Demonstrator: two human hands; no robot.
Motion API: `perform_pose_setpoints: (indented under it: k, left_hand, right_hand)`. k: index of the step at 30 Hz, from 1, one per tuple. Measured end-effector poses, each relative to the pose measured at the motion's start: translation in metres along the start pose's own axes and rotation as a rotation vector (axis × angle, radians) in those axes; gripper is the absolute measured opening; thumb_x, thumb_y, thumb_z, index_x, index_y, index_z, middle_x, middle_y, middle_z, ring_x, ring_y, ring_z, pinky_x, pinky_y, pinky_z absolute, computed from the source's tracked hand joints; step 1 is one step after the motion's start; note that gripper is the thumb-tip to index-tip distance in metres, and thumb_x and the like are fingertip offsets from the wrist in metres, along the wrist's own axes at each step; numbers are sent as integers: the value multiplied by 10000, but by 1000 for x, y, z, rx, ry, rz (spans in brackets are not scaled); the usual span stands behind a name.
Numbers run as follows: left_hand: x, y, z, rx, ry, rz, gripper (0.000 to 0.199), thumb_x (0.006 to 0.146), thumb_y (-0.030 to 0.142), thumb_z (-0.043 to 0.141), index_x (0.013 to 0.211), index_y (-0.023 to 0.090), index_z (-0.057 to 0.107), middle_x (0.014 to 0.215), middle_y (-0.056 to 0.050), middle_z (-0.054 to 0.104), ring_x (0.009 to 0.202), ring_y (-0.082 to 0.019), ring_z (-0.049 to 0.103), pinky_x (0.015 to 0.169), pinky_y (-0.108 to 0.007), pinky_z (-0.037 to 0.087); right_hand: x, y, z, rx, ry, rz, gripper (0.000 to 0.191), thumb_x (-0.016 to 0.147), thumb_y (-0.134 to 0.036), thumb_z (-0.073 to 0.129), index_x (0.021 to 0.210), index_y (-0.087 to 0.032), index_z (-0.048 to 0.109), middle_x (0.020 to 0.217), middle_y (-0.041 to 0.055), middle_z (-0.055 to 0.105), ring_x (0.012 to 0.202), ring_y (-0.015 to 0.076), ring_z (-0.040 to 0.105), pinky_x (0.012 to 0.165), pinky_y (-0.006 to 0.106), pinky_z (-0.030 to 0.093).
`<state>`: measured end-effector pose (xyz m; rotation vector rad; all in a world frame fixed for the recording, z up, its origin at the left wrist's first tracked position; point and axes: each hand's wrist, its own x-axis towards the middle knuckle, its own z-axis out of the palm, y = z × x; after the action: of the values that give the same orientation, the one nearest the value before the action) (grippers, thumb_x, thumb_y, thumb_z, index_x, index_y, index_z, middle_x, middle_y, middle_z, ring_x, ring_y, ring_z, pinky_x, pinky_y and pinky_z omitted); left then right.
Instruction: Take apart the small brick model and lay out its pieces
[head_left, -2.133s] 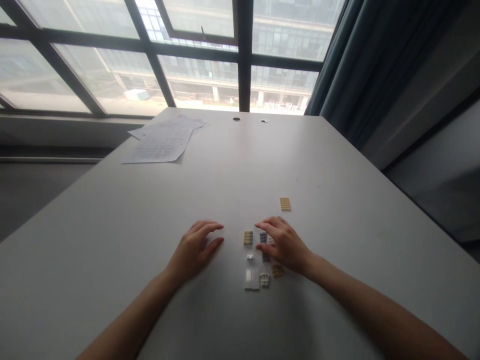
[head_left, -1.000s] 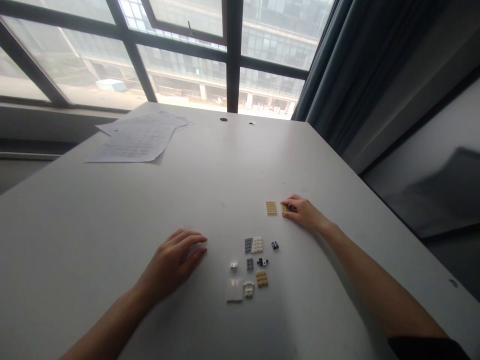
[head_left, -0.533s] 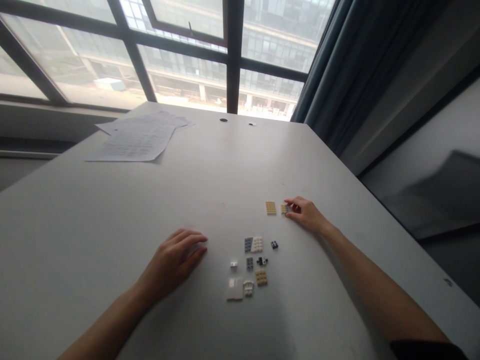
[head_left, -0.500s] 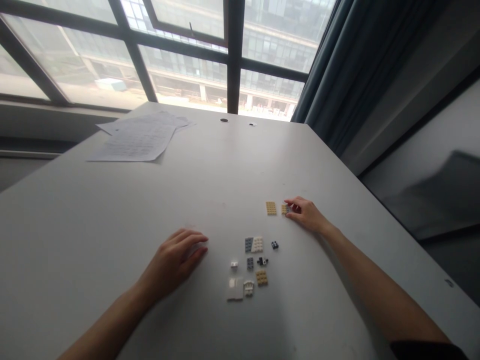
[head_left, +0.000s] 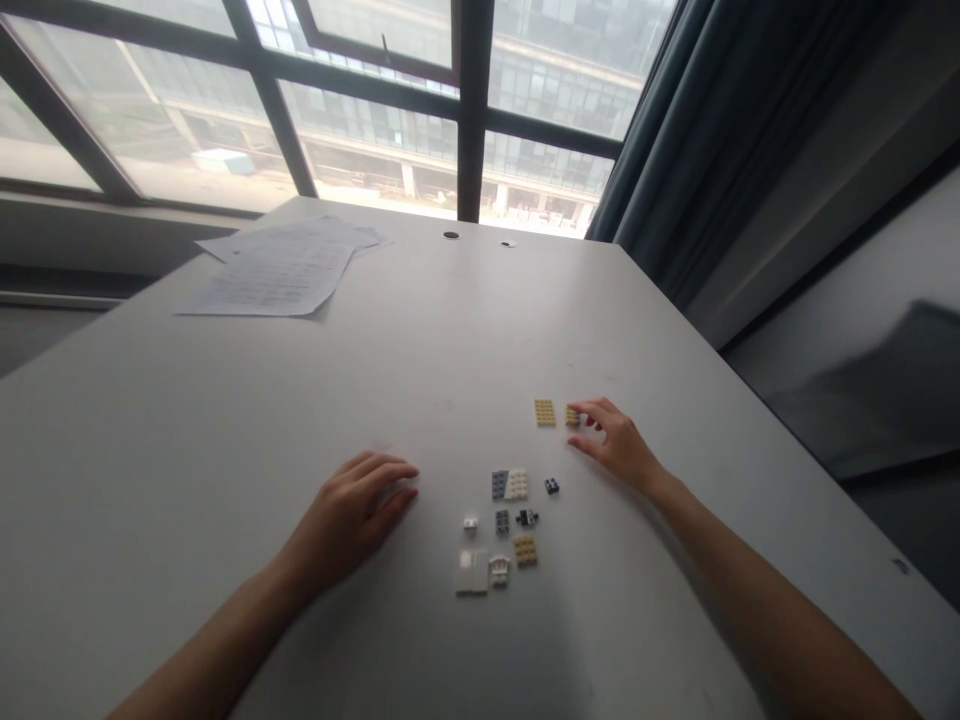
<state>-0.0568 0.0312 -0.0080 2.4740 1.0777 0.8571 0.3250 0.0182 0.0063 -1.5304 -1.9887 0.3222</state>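
Observation:
My left hand (head_left: 365, 505) rests on the white table, fingers apart and holding nothing, left of a group of toy bricks. Around the small tan brick piece (head_left: 572, 415), my right hand (head_left: 611, 438) has its thumb and fingers parted; one fingertip is at or just over the piece. Left of it lies a tan plate brick (head_left: 544, 412). Nearer me are a grey wedge plate (head_left: 499, 485), a white wedge plate (head_left: 517, 484), a small dark brick (head_left: 552, 485), a grey brick (head_left: 502, 521), a black piece (head_left: 527, 517) and a tan square plate (head_left: 525, 550).
A small white brick (head_left: 470, 524), a white flat tile (head_left: 472, 572) and a white bracket-like piece (head_left: 499, 570) lie at the near side. Printed papers (head_left: 277, 270) lie at the far left of the table (head_left: 420, 340). Windows and a dark curtain (head_left: 675, 150) stand beyond.
My right thumb has moved away from the small tan piece, nearer to me, and the hand has opened wider. My left hand stays in place. The view has shifted slightly.

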Motion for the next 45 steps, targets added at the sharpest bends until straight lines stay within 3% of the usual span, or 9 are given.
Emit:
perform_pose_setpoints:
  k: [7, 11, 15, 23, 31, 34, 37, 41, 45]
  left_hand:
    - [-1, -2, 1, 10, -7, 5, 171, 876, 320, 539, 966, 208, 632, 958, -51, 678, 899, -187, 613, 845, -310, 490]
    - [-2, -2, 1, 8, -13, 7, 171, 876, 314, 541, 976, 208, 630, 968, -53, 676, 907, -188, 611, 855, -314, 488]
    - [-2, -3, 1, 11, -15, 7, 170, 878, 314, 540, 971, 205, 632, 968, -52, 677, 907, -186, 614, 886, -319, 480]
    - [-3, -5, 3, 23, -25, 18, 180, 888, 312, 526, 980, 194, 626, 969, -60, 674, 910, -186, 606, 890, -321, 471]
    - [-2, -1, 1, 37, -12, 11, 183, 889, 322, 523, 959, 193, 633, 944, -53, 678, 887, -181, 612, 885, -317, 474]
    - [-2, -1, 1, 31, -24, 8, 190, 890, 323, 521, 971, 192, 632, 959, -57, 677, 893, -182, 609, 888, -321, 472]
    - [-1, -1, 1, 22, -26, 13, 181, 888, 314, 524, 966, 189, 631, 953, -56, 676, 888, -181, 607, 869, -311, 474]
    - [-2, -1, 1, 15, -23, 25, 163, 883, 298, 540, 963, 185, 625, 943, -56, 670, 888, -183, 599, 854, -308, 470]
    - [-3, -3, 1, 13, -26, 24, 156, 884, 286, 540, 974, 189, 624, 951, -56, 667, 890, -183, 594, 839, -307, 468]
  right_hand:
    - [-34, -45, 10, 81, -291, -59, 252, 828, -230, 650, 1081, -221, 651, 1026, 46, 634, 815, 149, 611, 753, 280, 531]
    - [-41, -48, 17, 26, -270, -131, 174, 881, -181, 564, 1015, -209, 671, 977, 50, 644, 903, 168, 613, 836, 300, 503]
    - [-38, -34, 12, 6, -207, -115, 158, 896, -178, 535, 987, -201, 662, 959, 51, 642, 914, 174, 605, 852, 308, 488]
    - [-12, 30, -14, -121, 47, 163, 155, 843, -232, 556, 918, -167, 674, 885, 48, 621, 688, 155, 588, 701, 305, 488]
    - [-1, 45, -9, -139, 24, 181, 166, 810, -238, 579, 920, -173, 684, 875, 43, 625, 672, 150, 579, 716, 308, 485]
    - [-3, 33, -7, -165, 114, 200, 235, 806, -242, 595, 1014, -153, 660, 912, 61, 605, 680, 161, 569, 719, 328, 493]
    - [-7, 4, -1, -156, 171, 153, 263, 818, -241, 610, 1065, -153, 633, 930, 70, 592, 723, 179, 569, 722, 339, 502]
    - [-11, -48, 13, -16, -66, -17, 283, 801, -250, 681, 1074, -202, 627, 1025, 62, 602, 835, 186, 582, 787, 335, 509]
    - [-12, -76, 26, 38, -257, -43, 389, 747, -298, 756, 1103, -203, 630, 1066, 68, 606, 992, 216, 572, 876, 347, 490]
